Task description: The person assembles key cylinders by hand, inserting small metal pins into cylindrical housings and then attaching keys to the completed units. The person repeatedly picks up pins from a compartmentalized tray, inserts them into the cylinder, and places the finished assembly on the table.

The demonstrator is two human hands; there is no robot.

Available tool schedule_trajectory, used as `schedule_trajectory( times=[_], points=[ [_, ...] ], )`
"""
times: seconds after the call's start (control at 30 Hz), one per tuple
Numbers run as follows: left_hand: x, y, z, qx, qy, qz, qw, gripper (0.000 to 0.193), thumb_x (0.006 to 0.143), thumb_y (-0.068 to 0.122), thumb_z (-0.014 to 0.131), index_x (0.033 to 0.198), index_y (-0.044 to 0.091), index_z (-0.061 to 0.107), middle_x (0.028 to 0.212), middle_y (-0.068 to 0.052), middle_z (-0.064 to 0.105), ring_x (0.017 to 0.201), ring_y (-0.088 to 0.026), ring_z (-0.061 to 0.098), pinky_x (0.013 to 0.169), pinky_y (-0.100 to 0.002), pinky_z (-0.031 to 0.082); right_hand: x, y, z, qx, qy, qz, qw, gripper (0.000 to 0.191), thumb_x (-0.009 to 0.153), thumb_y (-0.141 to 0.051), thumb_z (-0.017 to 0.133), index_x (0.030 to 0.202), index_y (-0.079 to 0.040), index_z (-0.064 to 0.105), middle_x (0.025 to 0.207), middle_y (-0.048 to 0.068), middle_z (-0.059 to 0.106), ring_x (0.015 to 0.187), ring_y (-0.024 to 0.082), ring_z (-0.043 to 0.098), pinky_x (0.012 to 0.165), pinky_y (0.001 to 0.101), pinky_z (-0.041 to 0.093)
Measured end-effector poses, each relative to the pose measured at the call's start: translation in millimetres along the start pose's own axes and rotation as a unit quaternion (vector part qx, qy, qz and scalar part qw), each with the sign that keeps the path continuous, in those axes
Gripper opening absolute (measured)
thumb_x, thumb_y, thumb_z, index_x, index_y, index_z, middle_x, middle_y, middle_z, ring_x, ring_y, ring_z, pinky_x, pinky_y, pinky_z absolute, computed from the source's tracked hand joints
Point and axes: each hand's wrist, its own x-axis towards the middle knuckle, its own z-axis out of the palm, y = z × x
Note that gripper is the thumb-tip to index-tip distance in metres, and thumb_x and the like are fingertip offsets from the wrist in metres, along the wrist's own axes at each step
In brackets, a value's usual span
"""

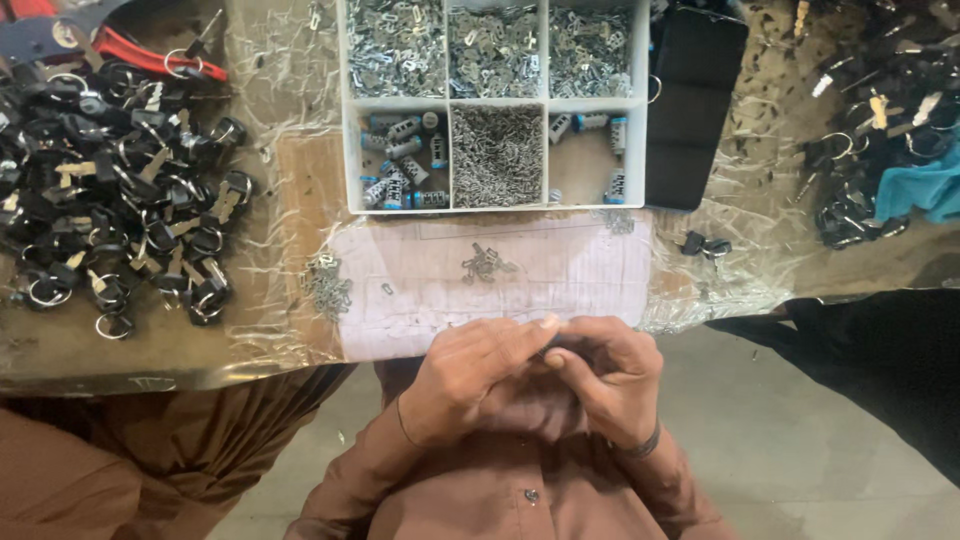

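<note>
far left pile: a heap of black-headed keys on rings [120,190] covers the left of the bench, running from the top edge down to the lower left
upper left corner: red-handled pliers [130,48] lie at the top of that heap, partly cut off by the frame edge
bench: the worktop [280,180] is wrapped in crinkled clear plastic, brown underneath
left of centre: a small cluster of silvery metal bits [328,285] sits on the edge of a pale pink sheet [580,270]
upper centre: a white six-compartment tray [495,105]; the three top cells hold silvery stamped parts, the lower left and lower right cells hold small cylinders with blue ends, the lower middle cell holds fine metal pins
centre: a few more loose metal pieces [485,264] rest on the pink sheet, just below the tray
left hand: the left hand [475,375], low in the middle of the frame, is curled nearly closed, thumb and forefinger pinched together at the tips against the other hand
held item: whatever is pinched between the two hands is too small and hidden to tell; it sits at the meeting fingertips, just off the near edge of the pink sheet
right hand: the right hand [605,375] is likewise curled, fingertips pressed to the left's; a dark band circles its wrist
right of tray: a flat black case [695,100] lies beside the tray
far right: more black keys on rings [870,150] and a blue cloth [930,190]
</note>
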Motion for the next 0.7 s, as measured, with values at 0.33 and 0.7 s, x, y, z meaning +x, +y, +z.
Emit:
schedule_trajectory(
  times=[0.33, 0.7],
  points=[
    [-4.2, -5.0, 4.4, 0.036, 0.086, -0.093, 0.991, 0.032, 0.091, 0.000, 0.073, 0.123, 0.005, 0.069, 0.106, -0.015, 0.077, 0.090, -0.027, 0.077, 0.078, -0.033, 0.062, 44.6, -15.0, -57.7, -0.570, 0.259, -0.190, 0.756, 0.036, 0.106, -0.032, 0.074, 0.128, -0.004, 0.073, 0.151, 0.033, 0.045, 0.142, 0.049, 0.036, 0.115, 0.0590, 0.038],
    [-3.1, -4.2, 11.3, -0.024, 0.092, -0.112, 0.989, 0.024, 0.094, 0.003, 0.074, 0.118, 0.006, 0.071, 0.107, -0.013, 0.077, 0.093, -0.025, 0.078, 0.079, -0.031, 0.063, 13.1, -4.2, -31.2, -0.058, 0.125, -0.164, 0.977, 0.013, 0.100, 0.002, 0.064, 0.111, -0.003, 0.061, 0.108, 0.010, 0.069, 0.095, 0.013, 0.063, 0.080, 0.0235, 0.050]
  ],
)
